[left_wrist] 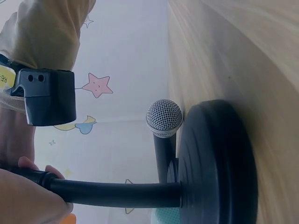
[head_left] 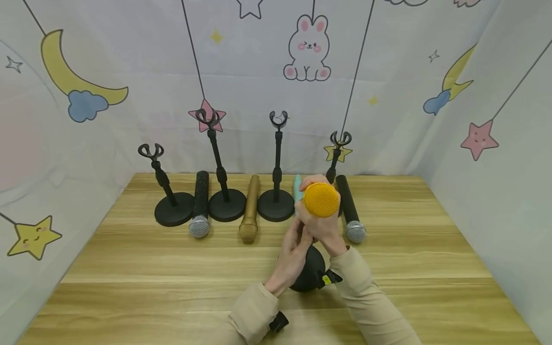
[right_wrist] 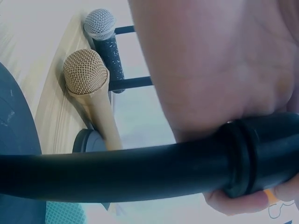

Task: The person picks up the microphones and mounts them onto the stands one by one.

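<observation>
In the head view, my right hand (head_left: 326,231) grips a microphone with an orange mesh head (head_left: 321,200); the hand hides most of its handle. Just below, my left hand (head_left: 291,256) holds the upper pole of a black desktop microphone stand (head_left: 311,274). Its fingers wrap the pole's collar, as the left wrist view shows, where the bare pole (left_wrist: 117,193) runs down to a round base (left_wrist: 219,163) standing on the table. The stand's top clip is hidden by the hands, so I cannot tell how the microphone sits against it.
Black stands (head_left: 277,203) with empty clips line the table's back. Between them lie a speckled black microphone (head_left: 201,201), a gold one (head_left: 250,211), a turquoise one (head_left: 297,186) partly hidden, and a black one (head_left: 349,206). A patterned cloth (head_left: 241,86) hangs behind the wooden table (head_left: 172,287).
</observation>
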Action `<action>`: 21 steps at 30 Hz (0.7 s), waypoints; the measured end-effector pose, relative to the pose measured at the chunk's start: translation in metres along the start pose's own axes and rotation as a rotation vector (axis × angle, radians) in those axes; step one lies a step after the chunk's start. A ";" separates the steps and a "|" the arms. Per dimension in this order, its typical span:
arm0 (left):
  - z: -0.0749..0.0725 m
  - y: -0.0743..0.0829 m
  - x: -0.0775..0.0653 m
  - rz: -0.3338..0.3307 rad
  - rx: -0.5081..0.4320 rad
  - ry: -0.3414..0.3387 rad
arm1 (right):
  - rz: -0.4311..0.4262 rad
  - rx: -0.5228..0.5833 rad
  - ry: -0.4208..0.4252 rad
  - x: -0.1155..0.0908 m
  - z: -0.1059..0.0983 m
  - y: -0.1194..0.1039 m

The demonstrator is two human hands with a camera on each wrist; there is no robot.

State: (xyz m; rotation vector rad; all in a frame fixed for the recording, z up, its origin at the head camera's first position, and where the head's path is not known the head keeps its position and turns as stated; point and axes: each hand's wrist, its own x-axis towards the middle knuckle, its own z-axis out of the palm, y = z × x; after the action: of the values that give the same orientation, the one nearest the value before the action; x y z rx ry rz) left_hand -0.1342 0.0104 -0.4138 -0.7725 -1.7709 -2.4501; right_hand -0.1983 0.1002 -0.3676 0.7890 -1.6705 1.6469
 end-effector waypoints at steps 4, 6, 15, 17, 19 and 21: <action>0.000 0.000 0.000 0.005 0.005 -0.004 | 0.001 -0.011 -0.016 0.000 0.000 0.001; -0.001 -0.001 0.000 0.008 0.007 -0.007 | -0.002 -0.015 -0.018 0.001 0.000 0.001; -0.003 0.000 -0.001 -0.006 -0.011 -0.019 | 0.000 -0.014 -0.014 -0.001 0.001 0.000; -0.003 -0.001 0.000 -0.014 -0.010 -0.017 | -0.001 -0.012 -0.008 -0.001 0.001 0.001; -0.003 -0.002 0.000 -0.017 0.008 -0.011 | -0.004 0.001 -0.004 -0.001 0.001 0.002; -0.003 -0.003 0.000 -0.020 0.031 -0.004 | -0.006 0.011 0.003 -0.001 0.001 0.002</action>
State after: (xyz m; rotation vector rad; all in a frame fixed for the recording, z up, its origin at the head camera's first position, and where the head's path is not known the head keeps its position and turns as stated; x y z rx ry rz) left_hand -0.1362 0.0090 -0.4167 -0.7616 -1.8217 -2.4290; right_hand -0.1997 0.0989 -0.3696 0.7960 -1.6575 1.6532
